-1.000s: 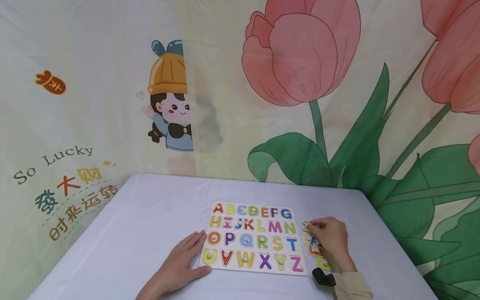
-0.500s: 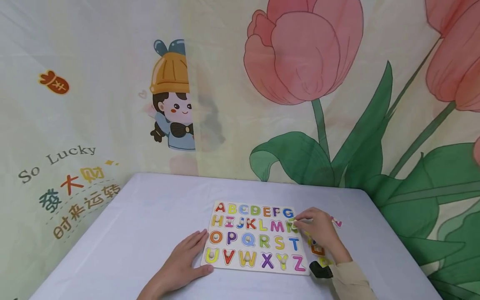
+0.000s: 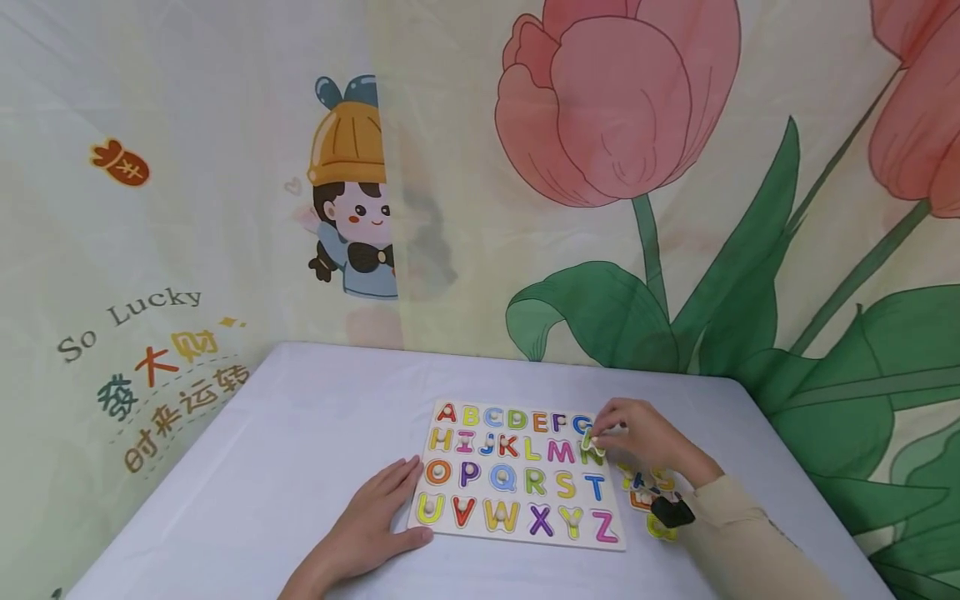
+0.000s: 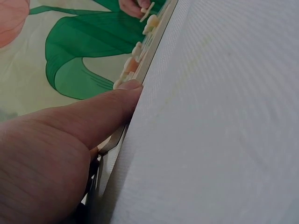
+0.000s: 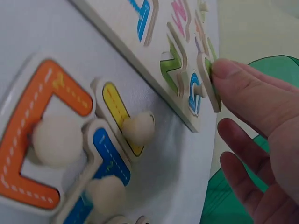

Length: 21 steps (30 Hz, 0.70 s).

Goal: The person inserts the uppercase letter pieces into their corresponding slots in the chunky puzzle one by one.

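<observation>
A wooden alphabet board (image 3: 517, 539) lies on the table. My left hand (image 3: 367, 521) rests at its left side with fingers extended; in the left wrist view the thumb (image 4: 107, 107) touches the board's edge. Over the board's right side, my right hand (image 3: 648, 437) pinches a green letter N puzzle piece (image 3: 593, 442) between thumb and fingers. That piece is tilted above the N slot, near the G. Seen from the right wrist, the green piece (image 5: 209, 79) stands off the board beside the knobbed blue G (image 5: 194, 93), with the green N slot (image 5: 172, 67) bare.
Loose letter pieces with round knobs lie right of the board, among them an orange E (image 5: 28, 154), a narrow yellow piece (image 5: 114, 100) and a blue one (image 5: 107, 156). Several slots hold knobbed letters. White cloth (image 3: 262, 467) covers the table; a printed curtain hangs behind.
My right hand has moved left from the loose pieces to the board's N area, carrying the green letter piece. The left hand stays at the board's edge. The head view has shifted slightly.
</observation>
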Available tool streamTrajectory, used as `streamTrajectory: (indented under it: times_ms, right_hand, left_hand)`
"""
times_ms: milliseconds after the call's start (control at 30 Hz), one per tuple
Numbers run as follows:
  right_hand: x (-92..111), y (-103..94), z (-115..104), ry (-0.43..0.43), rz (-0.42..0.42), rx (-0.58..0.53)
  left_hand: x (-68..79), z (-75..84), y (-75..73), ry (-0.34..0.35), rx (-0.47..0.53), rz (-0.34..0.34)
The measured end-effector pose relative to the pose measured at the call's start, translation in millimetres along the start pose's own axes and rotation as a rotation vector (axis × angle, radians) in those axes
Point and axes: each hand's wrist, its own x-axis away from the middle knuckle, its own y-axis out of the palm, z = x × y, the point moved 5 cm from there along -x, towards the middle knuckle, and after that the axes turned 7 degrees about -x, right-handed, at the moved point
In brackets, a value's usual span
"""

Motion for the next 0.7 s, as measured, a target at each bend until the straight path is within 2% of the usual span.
streamTrajectory:
  times_ms: [133,333,533,700]
  right_hand:
    - [-5.0,0.5,3.2,-0.029,-0.060,-0.013]
    - [-8.9,3.8,4.0,0.001,-0.145,-0.045]
    - [-12.3,6.7,5.3,-0.018,-0.164,-0.045]
    - [-11.9,12.4,10.3,0.010,-0.171,-0.065]
  left_hand:
    - [0.1,2.1,-1.7,-0.004,0.002,-0.003]
    - [0.7,5.7,-4.0,-0.001,0.003,0.008]
    - [0.9,6.8,-5.7,-0.018,0.000,0.001]
    - [2.3,6.6,-5.8,-0.022,0.012,-0.006]
